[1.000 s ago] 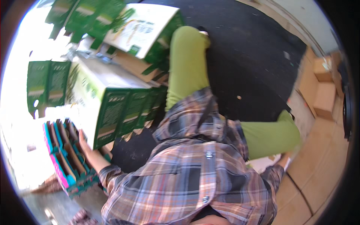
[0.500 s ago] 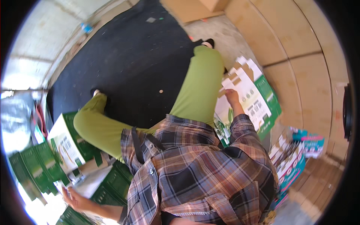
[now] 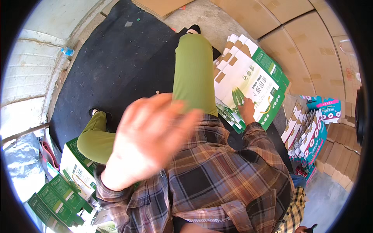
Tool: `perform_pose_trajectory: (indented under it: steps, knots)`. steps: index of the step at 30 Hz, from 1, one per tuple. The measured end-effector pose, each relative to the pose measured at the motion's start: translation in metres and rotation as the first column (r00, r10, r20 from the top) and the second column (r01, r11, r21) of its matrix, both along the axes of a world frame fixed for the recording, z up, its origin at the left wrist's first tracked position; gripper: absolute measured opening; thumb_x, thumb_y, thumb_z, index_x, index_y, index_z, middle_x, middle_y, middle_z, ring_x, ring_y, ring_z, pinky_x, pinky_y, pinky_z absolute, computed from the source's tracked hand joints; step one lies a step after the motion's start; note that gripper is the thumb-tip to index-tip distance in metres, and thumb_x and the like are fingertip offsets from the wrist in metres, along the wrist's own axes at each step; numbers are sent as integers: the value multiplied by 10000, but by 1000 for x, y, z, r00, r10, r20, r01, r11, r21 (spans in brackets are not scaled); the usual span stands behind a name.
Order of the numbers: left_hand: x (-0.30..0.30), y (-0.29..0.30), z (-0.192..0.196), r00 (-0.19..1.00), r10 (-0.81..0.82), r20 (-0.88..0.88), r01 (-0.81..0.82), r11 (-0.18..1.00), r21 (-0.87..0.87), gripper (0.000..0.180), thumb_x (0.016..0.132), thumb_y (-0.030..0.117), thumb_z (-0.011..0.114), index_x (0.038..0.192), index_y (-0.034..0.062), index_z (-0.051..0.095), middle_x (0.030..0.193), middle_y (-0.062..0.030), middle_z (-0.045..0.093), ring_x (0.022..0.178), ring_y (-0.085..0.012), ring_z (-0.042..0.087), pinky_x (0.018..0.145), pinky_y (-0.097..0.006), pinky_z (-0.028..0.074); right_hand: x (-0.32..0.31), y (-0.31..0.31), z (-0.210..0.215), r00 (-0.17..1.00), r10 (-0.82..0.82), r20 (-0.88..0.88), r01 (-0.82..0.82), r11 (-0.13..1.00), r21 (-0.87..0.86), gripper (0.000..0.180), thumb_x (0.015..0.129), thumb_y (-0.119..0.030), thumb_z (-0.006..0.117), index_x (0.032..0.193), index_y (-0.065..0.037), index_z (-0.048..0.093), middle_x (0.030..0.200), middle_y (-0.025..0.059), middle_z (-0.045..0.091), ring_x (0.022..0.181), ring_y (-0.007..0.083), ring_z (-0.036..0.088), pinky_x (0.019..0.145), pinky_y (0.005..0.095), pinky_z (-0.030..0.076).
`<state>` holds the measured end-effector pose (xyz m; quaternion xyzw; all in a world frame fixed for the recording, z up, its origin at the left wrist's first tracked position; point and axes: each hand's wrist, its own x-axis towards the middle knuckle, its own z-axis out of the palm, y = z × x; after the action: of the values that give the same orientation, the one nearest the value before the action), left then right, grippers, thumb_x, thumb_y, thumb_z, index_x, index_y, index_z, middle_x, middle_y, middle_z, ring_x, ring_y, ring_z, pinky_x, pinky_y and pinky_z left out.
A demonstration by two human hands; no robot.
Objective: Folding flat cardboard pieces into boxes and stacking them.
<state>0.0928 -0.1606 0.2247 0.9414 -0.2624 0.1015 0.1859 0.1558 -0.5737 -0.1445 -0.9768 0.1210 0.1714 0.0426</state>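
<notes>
- Holding the left hand (image 3: 143, 139) high in view, blurred, with fingers loosely spread — gripping nothing, as far as can be seen.
- Resting the right hand (image 3: 246, 110) on the uppermost of the flat cartons (image 3: 237, 80), near the lower edge, with fingers partly bent over the printed green picture; cannot tell whether pinching anything or merely touching.
- Lying in a layered pile, white and green, just beside the right leg (image 3: 193, 73), on its outer side: those same flat cartons, with notched flaps jutting out at the far end.
- Judging as done: at the lower left, near the left leg (image 3: 97, 144), boxes (image 3: 79, 171) in matching white and green, seemingly opened out to some depth; partly hidden behind the left arm, so impossible to count or to check for closing.
- Judging as left: the whole pile under the right hand, to all appearance not yet opened out — perhaps midway overall, by a rough guess, with layers too tightly overlapped to count.
- Standing apart from both, beyond the right elbow: teal cartons (image 3: 315, 136) in a close row, untouched by either hand.
- Farther back: brown boxes (image 3: 299, 58) stacked like a wall.
- Spread across the floor ahead: a black mat (image 3: 124, 70).
</notes>
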Motion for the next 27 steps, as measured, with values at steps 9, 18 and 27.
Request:
perform_pose_trajectory:
  steps: [9, 18, 27]
  knots:
    - [-9, -90, 60, 817, -391, 425, 306, 917, 256, 284, 744, 82, 605, 993, -51, 582, 987, -126, 561, 915, -224, 573, 826, -326, 513, -7, 45, -19, 924, 378, -57, -381, 898, -219, 694, 777, -65, 599, 1406, -193, 336, 1460, 104, 308, 1298, 355, 347, 885, 576, 429]
    - [3, -90, 50, 789, -489, 373, 403, 869, 286, 407, 706, 128, 626, 1085, 35, 511, 1002, -132, 540, 968, -252, 538, 783, -450, 530, -2, 63, 9, 929, 350, -122, -370, 889, -270, 693, 757, -30, 609, 1391, -91, 335, 1442, 183, 304, 1261, 408, 375, 841, 512, 484]
    - [8, 28, -42, 992, -59, -111, 53, 997, -54, 382, 673, 55, 696, 1049, 36, 636, 976, -98, 622, 862, -258, 607, 754, -366, 477, 7, 55, 103, 907, 354, 227, -287, 915, -282, 537, 734, -22, 529, 1268, -55, 485, 1305, 150, 510, 1191, 286, 493, 919, 498, 424]
